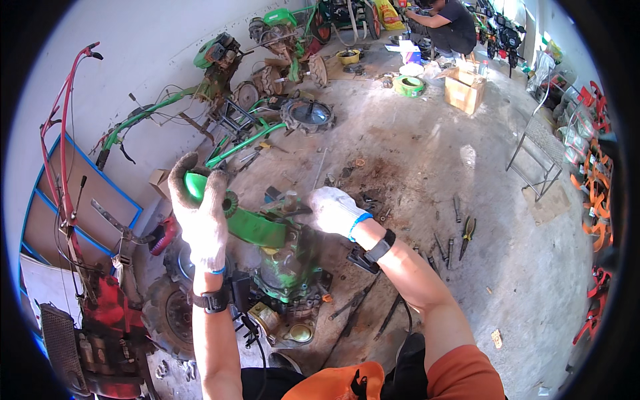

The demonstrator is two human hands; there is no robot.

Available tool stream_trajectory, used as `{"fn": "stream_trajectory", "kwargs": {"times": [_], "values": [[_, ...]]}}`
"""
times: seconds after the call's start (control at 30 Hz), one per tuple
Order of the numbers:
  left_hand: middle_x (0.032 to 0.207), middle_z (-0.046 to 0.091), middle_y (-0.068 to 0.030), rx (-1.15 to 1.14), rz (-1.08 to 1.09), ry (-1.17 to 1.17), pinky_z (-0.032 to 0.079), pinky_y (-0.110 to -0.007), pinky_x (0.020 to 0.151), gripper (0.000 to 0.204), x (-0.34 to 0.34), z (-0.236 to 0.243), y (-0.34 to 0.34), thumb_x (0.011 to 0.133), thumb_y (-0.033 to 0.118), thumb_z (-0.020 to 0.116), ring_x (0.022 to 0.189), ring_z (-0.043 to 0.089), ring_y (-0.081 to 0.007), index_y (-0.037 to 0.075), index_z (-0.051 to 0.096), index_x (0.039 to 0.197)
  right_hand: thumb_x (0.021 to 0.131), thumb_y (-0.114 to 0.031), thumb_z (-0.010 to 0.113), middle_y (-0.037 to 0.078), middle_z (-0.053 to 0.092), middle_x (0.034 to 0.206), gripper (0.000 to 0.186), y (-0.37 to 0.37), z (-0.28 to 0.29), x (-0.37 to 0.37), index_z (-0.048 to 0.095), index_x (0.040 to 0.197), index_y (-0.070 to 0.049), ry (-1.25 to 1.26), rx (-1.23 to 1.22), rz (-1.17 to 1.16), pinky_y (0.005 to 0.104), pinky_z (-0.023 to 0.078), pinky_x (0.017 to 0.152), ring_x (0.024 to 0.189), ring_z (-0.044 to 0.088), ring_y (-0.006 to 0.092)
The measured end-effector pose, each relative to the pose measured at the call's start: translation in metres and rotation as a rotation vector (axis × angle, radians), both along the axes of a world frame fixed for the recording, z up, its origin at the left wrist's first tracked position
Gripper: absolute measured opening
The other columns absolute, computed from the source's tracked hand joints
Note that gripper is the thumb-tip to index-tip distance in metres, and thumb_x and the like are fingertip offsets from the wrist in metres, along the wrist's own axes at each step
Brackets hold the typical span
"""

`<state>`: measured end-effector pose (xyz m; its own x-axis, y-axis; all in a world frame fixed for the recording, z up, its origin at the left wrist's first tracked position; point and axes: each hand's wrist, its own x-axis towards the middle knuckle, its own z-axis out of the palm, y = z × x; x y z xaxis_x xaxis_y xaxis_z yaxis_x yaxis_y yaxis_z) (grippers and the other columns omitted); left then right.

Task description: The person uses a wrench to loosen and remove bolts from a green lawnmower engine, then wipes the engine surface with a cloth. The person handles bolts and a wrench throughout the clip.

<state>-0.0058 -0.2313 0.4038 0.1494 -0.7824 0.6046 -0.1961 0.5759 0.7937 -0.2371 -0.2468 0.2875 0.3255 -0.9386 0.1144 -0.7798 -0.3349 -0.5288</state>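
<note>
My left hand (200,217), in a soiled white work glove, is closed around a bright green rounded part (195,185); its fingers curl over both sides of it. Beside those fingers is a dark ribbed round piece (231,203), at the end of a green machine arm (257,229). My right hand (333,212), also gloved, has its fingers bent together at the top of the green engine-like machine (283,267). What these fingers grip is too small and hidden to make out. The machine stands on the floor before me, with greasy metal parts at its base.
A large rubber tyre (170,310) and a red machine (110,307) stand at the left. Pliers (468,237) and several tools lie on the stained floor at the right. Farther off are a cardboard box (465,90), green tillers (220,57) and a crouching person (457,30).
</note>
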Motion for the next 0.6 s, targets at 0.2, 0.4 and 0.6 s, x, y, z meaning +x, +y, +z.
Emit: {"fn": "stream_trajectory", "kwargs": {"times": [0.2, 0.4, 0.6], "values": [[0.116, 0.065, -0.0027, 0.004, 0.011, -0.022, 0.056, -0.027, 0.082, 0.045, -0.001, 0.000, 0.001, 0.105, 0.010, 0.075, 0.098, 0.065, -0.0112, 0.005, 0.063, 0.149, 0.102, -0.035, 0.076, 0.026, 0.077, 0.120, 0.051, -0.014, -0.020, 0.000, 0.071, 0.145, -0.009, -0.104, -0.044, 0.085, 0.0552, 0.058, 0.097, 0.115, 0.073, 0.0446], [0.116, 0.066, -0.0026, 0.018, 0.011, -0.004, 0.056, -0.026, 0.080, 0.046, -0.002, 0.001, 0.002, 0.105, 0.009, 0.075, 0.096, 0.064, -0.0106, 0.005, 0.063, 0.150, 0.100, -0.035, 0.077, 0.026, 0.079, 0.111, 0.042, -0.019, -0.018, -0.005, 0.078, 0.130, -0.006, -0.157, -0.032, 0.135, 0.0551, 0.059, 0.093, 0.108, 0.075, 0.0456], [0.115, 0.065, -0.0035, 0.003, 0.006, 0.003, 0.059, -0.027, 0.073, 0.050, 0.000, 0.000, -0.002, 0.102, 0.006, 0.076, 0.092, 0.067, -0.0126, 0.006, 0.060, 0.150, 0.098, -0.037, 0.079, 0.025, 0.080, 0.105, 0.041, -0.018, -0.020, 0.001, 0.080, 0.121, -0.004, -0.063, -0.067, 0.022, 0.0550, 0.060, 0.090, 0.104, 0.076, 0.0458]]}}
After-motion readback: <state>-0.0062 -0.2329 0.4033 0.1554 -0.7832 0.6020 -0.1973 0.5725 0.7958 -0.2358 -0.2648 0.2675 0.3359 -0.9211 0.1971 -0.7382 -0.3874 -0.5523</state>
